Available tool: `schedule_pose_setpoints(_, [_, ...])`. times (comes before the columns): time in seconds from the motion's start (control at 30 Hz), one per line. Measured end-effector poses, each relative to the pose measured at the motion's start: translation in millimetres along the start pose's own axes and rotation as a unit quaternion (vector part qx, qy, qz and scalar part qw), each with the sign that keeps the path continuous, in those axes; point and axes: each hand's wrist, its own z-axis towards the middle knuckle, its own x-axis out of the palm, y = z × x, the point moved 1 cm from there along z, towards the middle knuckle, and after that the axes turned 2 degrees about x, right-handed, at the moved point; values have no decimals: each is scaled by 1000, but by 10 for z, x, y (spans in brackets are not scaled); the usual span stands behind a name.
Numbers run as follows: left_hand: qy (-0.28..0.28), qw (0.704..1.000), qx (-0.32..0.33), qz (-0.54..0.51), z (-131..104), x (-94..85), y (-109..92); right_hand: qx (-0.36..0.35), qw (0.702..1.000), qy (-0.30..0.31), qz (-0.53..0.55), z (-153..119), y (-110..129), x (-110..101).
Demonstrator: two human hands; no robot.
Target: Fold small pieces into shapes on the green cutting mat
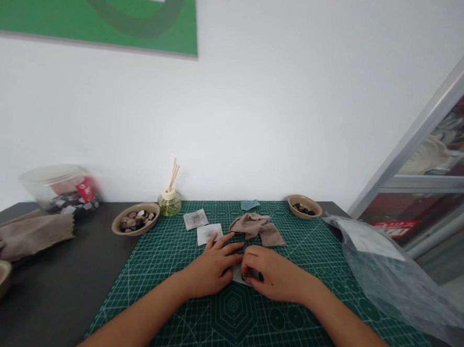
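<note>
Over the middle of the green cutting mat (162,284), my left hand (212,269) lies palm down with its fingers spread. Its thumb and index finger reach the edge of a small white sheet (239,275). My right hand (273,275) is closed above that same sheet, thumb and fingers pinched together. Something dark shows near the pinch, too hidden to name. Just beyond my left fingertips lie a white square (209,235) and a grey-smudged one (195,219). A crumpled brown cloth (250,225) rests beyond my right hand.
Left of the mat stand a bowl (132,233) of mixed stones and a reed diffuser (170,204). Another bowl (293,207) with dark stones is at back right, near a blue scrap (249,205). A plastic bag (390,277) covers the right edge. Far left: a clear jar (38,185), cloth (47,233), bowl (1,272).
</note>
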Motion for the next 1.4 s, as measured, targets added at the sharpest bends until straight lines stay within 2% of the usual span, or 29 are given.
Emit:
schedule_pose_setpoints(0.17, [-2,1000,2,-1,-7,10,13,-3,1000,19,8,-6,5,-14])
schedule_pose_setpoints(0.43, [-7,1000,6,1,-6,31,28,-7,1000,15,15,-9,-14,5])
schedule_pose_setpoints(0.63, [-5,1000,6,0,-2,30,26,16,1000,10,2,-2,-15,0])
schedule_pose_setpoints(0.8, [-13,1000,9,-7,-4,36,31,-3,1000,13,17,-3,10,-1])
schedule_pose_setpoints(0.97, [-4,1000,3,-2,-4,22,16,23,1000,13,-9,-22,-61,-39])
schedule_pose_setpoints(1.2, [-13,1000,8,-6,2,40,32,-11,999,-17,29,42,51,93])
schedule_pose_setpoints(1.4, [-8,1000,7,-9,-3,13,14,3,1000,15,-12,-14,-38,-19])
